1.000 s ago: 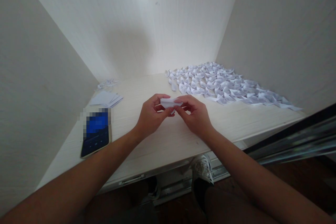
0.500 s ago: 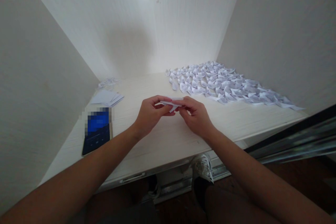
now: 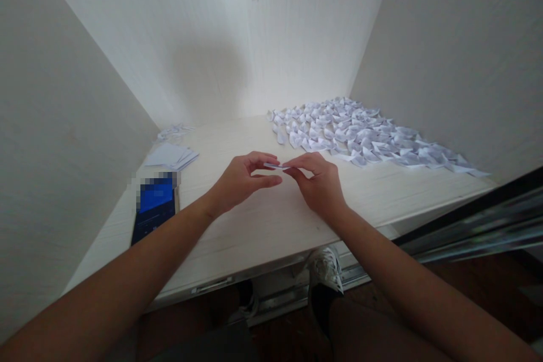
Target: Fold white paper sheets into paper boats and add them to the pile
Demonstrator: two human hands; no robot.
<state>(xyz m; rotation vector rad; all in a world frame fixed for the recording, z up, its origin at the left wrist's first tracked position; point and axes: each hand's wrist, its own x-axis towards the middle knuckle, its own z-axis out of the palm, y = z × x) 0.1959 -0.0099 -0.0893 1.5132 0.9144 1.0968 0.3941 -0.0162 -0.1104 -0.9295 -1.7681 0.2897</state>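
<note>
A small folded piece of white paper [image 3: 274, 166] is seen nearly edge-on above the white table. My right hand [image 3: 319, 179] pinches its right end between thumb and fingers. My left hand [image 3: 246, 178] is open at the other side, thumb and fingers apart around the paper's left end; whether a fingertip touches it I cannot tell. Many folded white paper pieces [image 3: 339, 130], shaped like little boats, lie spread over the back right of the table.
Flat white paper sheets [image 3: 169, 155] lie in a loose stack at the left, with thin paper scraps [image 3: 175, 131] behind them. A phone [image 3: 155, 209] with a lit screen lies partly behind my left forearm. Walls enclose the table [image 3: 263, 232] at the back and both sides.
My left thumb and fingers have spread apart from the paper. The paper has turned and now looks flatter and narrower, held at its right end by my right hand.
</note>
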